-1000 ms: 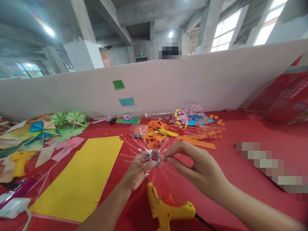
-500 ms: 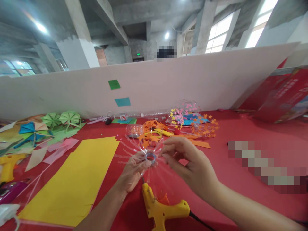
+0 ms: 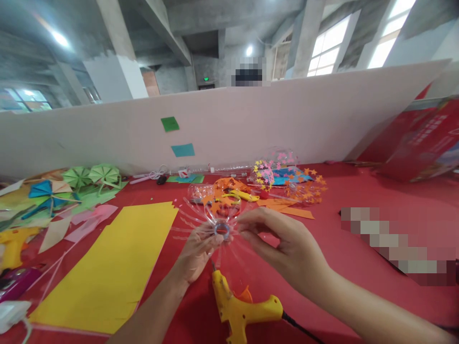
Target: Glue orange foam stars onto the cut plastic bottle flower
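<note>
A clear plastic bottle top (image 3: 222, 224), cut into many thin strips that fan outward, is between my hands above the red table. Its round bluish neck faces me. My left hand (image 3: 197, 249) grips it at the neck, thumb and fingers closed. At the fan's right side my right hand (image 3: 278, 234) pinches thumb and forefinger together at one of the see-through strips; the strip itself is hard to make out. Just below lies a yellow hot glue gun (image 3: 234, 308), its nozzle pointing up toward my left hand.
Yellow paper sheets (image 3: 107, 267) lie at the left, beyond them folded green paper umbrellas (image 3: 103, 176) and a second yellow glue gun (image 3: 14, 246). Orange paper stars (image 3: 220, 205) and star-covered clear plastic (image 3: 304, 186) lie behind my hands. A white board (image 3: 229, 124) stands along the back.
The bottle top has shifted slightly up and left, its neck tilting a little. My right hand has moved slightly left with it. Both hands keep their closed grips.
</note>
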{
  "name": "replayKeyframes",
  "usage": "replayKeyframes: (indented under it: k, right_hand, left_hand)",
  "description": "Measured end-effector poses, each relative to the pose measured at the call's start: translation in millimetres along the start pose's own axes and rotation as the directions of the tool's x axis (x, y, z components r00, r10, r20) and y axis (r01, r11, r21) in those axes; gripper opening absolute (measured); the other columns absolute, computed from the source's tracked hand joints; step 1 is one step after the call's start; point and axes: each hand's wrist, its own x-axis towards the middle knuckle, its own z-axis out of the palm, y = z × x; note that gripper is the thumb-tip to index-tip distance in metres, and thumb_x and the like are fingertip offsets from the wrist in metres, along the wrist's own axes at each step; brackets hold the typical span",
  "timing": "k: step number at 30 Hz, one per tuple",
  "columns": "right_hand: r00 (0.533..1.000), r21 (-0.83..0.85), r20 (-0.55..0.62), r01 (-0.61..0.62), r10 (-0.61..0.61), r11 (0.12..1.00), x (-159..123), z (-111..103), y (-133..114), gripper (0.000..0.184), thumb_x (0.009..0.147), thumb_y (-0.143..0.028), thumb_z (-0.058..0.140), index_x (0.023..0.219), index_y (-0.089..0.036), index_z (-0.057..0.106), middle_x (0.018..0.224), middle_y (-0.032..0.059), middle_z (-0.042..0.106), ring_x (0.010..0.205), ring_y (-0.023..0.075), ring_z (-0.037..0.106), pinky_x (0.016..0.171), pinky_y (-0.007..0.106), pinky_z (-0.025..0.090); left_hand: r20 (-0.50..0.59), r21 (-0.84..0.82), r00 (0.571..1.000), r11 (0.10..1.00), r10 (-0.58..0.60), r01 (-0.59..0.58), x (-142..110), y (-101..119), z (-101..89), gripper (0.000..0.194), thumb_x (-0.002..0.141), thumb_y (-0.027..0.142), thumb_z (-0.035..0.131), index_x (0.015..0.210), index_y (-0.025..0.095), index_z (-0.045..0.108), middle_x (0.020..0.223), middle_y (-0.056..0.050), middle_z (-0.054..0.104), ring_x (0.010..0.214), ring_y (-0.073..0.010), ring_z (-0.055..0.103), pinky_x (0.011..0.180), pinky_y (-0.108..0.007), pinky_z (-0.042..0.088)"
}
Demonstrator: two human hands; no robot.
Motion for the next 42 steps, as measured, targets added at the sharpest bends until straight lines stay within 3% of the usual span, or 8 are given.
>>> replayKeyframes:
  k: [11, 17, 25, 33, 42]
  right_hand:
    - [1.0, 0.044, 0.009, 0.023, -0.023, 0.999, 0.9, -5.6, -2.3, 0.014, 0.081, -0.008, 0.054, 0.078, -0.02, 0.062, 0.073, 0.0, 0.068, 0.066, 0.0109, 0.063, 0.06, 0.022, 0.051]
    - [0.994, 0.025, -0.002, 0.112, -0.112, 0.993, -2.2, -7.5, -0.4, 0.014, 0.082, -0.009, 0.054, 0.077, -0.019, 0.06, 0.077, 0.0012, 0.069, 0.07, 0.0111, 0.065, 0.063, 0.022, 0.052]
    - [1.0, 0.003, 0.02, 0.008, -0.008, 1.0, 1.0, -5.5, -0.9, 0.012, 0.082, -0.01, 0.051, 0.085, -0.02, 0.057, 0.075, -0.0007, 0.065, 0.065, 0.0094, 0.06, 0.061, 0.02, 0.05]
    - [1.0, -0.019, 0.025, 0.002, -0.001, 1.0, -0.3, -6.0, -0.5, 0.011, 0.082, -0.011, 0.053, 0.087, -0.021, 0.055, 0.079, -0.0001, 0.063, 0.07, 0.0114, 0.059, 0.065, 0.025, 0.05]
    - [0.996, -0.098, 0.044, 0.085, -0.081, 0.992, 2.3, -9.1, 2.3, 0.017, 0.078, -0.008, 0.055, 0.091, -0.02, 0.055, 0.086, 0.0034, 0.059, 0.08, 0.0155, 0.054, 0.069, 0.029, 0.048]
  left_hand:
    - [-0.045, 0.016, 0.999, 1.0, -0.011, 0.012, -0.8, 1.5, 2.1, 0.028, 0.064, 0.025, 0.079, 0.088, 0.016, 0.069, 0.086, -0.003, 0.071, 0.076, -0.0133, 0.065, 0.08, -0.028, 0.049]
    - [-0.039, 0.017, 0.999, 1.0, -0.005, 0.006, -2.3, 3.8, 6.0, 0.033, 0.06, 0.028, 0.081, 0.089, 0.016, 0.07, 0.086, -0.004, 0.071, 0.081, -0.0158, 0.066, 0.078, -0.027, 0.049]
    - [-0.05, 0.029, 0.999, 1.0, -0.003, 0.005, -0.4, 0.3, 1.9, 0.032, 0.061, 0.027, 0.081, 0.089, 0.017, 0.069, 0.086, -0.004, 0.071, 0.078, -0.0152, 0.066, 0.078, -0.029, 0.049]
    - [-0.071, 0.024, 0.997, 1.0, 0.007, -0.005, -2.1, 2.9, 5.0, 0.032, 0.06, 0.026, 0.081, 0.089, 0.017, 0.069, 0.087, -0.004, 0.072, 0.081, -0.0166, 0.066, 0.078, -0.029, 0.049]
    - [-0.084, -0.017, 0.996, 1.0, 0.013, -0.014, -0.8, 2.1, 1.8, 0.034, 0.061, 0.023, 0.08, 0.093, 0.018, 0.069, 0.087, -0.002, 0.072, 0.081, -0.0132, 0.066, 0.078, -0.024, 0.049]
